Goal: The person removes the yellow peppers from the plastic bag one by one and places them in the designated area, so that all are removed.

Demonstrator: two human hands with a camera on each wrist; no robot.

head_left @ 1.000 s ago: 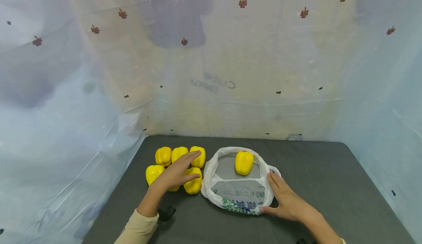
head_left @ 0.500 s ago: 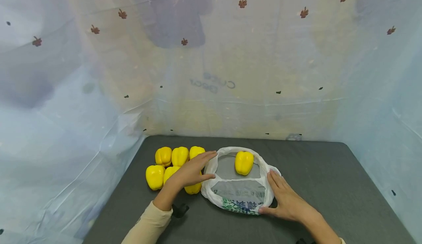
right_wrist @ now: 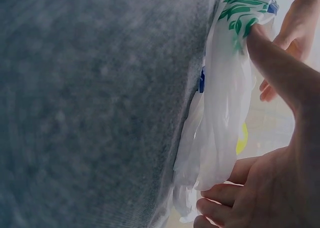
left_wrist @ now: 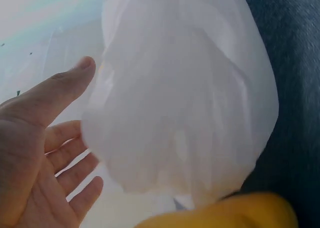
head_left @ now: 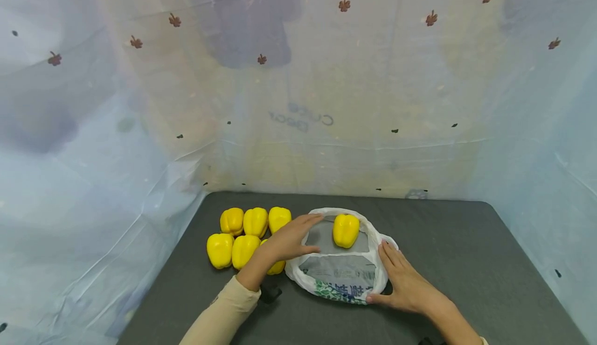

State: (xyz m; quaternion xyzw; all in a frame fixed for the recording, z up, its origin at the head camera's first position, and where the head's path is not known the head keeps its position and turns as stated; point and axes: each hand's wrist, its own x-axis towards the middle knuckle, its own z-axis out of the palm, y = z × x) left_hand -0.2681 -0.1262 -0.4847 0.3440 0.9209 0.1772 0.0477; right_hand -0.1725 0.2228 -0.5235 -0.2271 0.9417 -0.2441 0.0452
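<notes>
A white plastic bag point(head_left: 303, 278) with green leaf print stands on the dark table, its mouth spread wide. One yellow bell pepper point(head_left: 346, 230) lies inside it. Fingers extended and thumb apart, my left hand point(head_left: 290, 241) hovers over the bag's left rim, holding nothing. In the left wrist view that hand point(left_wrist: 45, 163) is beside the bag's white side point(left_wrist: 180, 98). My right hand point(head_left: 407, 283) rests along the right side of the bag, fingers straight. The right wrist view shows its thumb point(right_wrist: 272, 63) at the leaf print and its fingertips at the bag's other end.
Left of the bag, several yellow bell peppers point(head_left: 219, 250) sit in two rows, the nearest one point(head_left: 277, 268) partly behind my left hand. A pale patterned sheet point(head_left: 354, 101) hangs behind and beside the dark table point(head_left: 466, 262).
My left hand has moved right, from above the peppers to over the bag's left rim, uncovering some peppers. The right hand and the bag have stayed in place.
</notes>
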